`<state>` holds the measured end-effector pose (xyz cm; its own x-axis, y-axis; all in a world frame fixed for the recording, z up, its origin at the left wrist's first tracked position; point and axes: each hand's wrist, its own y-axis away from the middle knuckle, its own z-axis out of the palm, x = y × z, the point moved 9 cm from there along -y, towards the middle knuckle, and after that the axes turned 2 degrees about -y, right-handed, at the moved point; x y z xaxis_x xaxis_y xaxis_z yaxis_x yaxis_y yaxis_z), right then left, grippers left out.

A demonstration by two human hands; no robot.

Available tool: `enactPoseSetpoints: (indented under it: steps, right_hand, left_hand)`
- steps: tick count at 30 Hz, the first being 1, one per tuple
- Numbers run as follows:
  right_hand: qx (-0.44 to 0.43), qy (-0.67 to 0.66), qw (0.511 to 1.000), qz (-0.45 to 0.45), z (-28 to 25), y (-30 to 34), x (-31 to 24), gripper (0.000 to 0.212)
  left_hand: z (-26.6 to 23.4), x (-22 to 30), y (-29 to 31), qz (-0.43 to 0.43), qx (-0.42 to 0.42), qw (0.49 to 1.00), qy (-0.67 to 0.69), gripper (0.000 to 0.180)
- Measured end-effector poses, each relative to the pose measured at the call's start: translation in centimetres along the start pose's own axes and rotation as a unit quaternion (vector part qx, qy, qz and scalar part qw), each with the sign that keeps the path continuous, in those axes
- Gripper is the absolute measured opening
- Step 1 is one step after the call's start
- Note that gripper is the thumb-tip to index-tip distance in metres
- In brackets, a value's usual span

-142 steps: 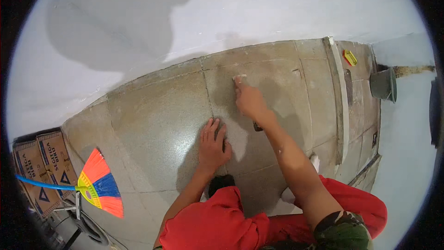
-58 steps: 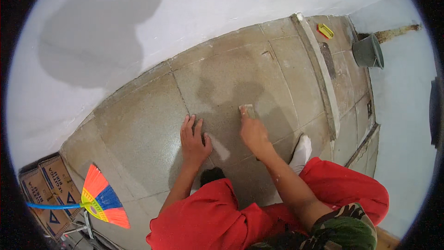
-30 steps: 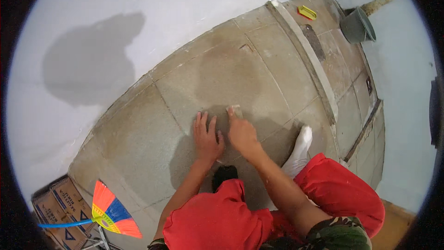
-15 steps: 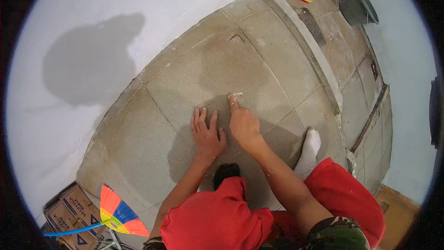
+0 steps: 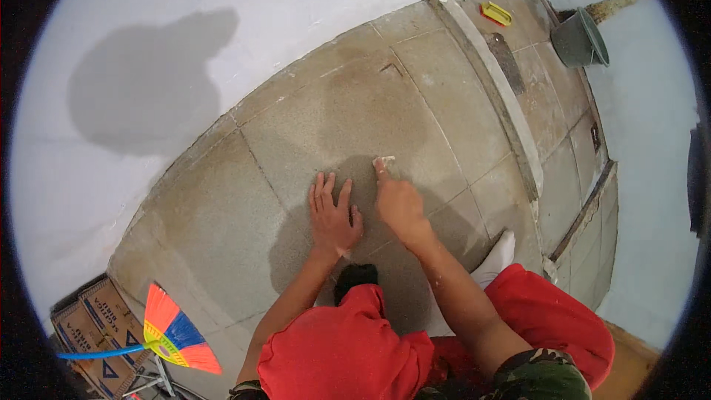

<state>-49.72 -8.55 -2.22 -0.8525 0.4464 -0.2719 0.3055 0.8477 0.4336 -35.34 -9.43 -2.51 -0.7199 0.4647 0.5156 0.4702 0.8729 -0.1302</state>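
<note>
My left hand (image 5: 335,215) lies flat on the tiled floor (image 5: 215,207), fingers spread and nothing in it. Just to its right, my right hand (image 5: 400,207) is closed with the index finger stretched forward. That fingertip presses on a small pale flat piece (image 5: 384,160) against the floor; most of what the hand grips is hidden, and I cannot make out its exact kind. A reddish-brown stained patch with a small dark angled mark (image 5: 391,69) lies on the tiles beyond my hands.
A raised ledge (image 5: 492,85) crosses the floor at right. Beyond it are a yellow-and-red brush (image 5: 496,13) and a grey bucket (image 5: 579,38). At lower left, a colourful broom (image 5: 175,335) lies by flattened cardboard boxes (image 5: 104,326). The white wall (image 5: 281,22) borders the far side.
The whole view has shifted slightly, with the far floor now lower in the picture. My right hand and the pale piece stay at nearly the same spot; my left hand remains flat.
</note>
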Motion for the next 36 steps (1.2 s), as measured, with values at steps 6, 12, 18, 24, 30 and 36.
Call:
enactPoseSetpoints:
  steps: [6,12,18,24,30,36]
  right_hand:
    - [0.032,-0.011,0.999,0.010,-1.6,-4.5,1.5,0.058]
    - [0.031,-0.003,0.999,0.019,-1.9,-4.1,2.5,0.055]
    - [0.022,0.020,0.999,-0.037,-2.7,-5.2,1.6,0.058]
    - [0.018,0.021,0.999,-0.028,-2.6,-5.1,1.5,0.059]
    - [0.044,-0.023,0.999,-0.011,-2.8,-5.0,1.9,0.047]
    - [-0.002,0.025,1.000,-0.007,-1.9,-3.0,1.5,0.058]
  left_hand:
    - [-0.1,0.1,-0.2,-0.014,-0.019,1.000,-0.010,0.057]
    - [0.1,0.0,-0.4,-0.013,-0.026,1.000,-0.004,0.056]
    - [0.3,-0.1,-0.4,-0.019,-0.036,0.999,-0.032,0.056]
    - [0.0,-0.4,-0.6,-0.021,-0.015,1.000,-0.009,0.055]
    - [0.4,0.1,-0.6,-0.017,-0.027,0.999,-0.007,0.056]
    - [0.3,-0.4,-0.3,-0.027,-0.048,0.998,-0.025,0.057]
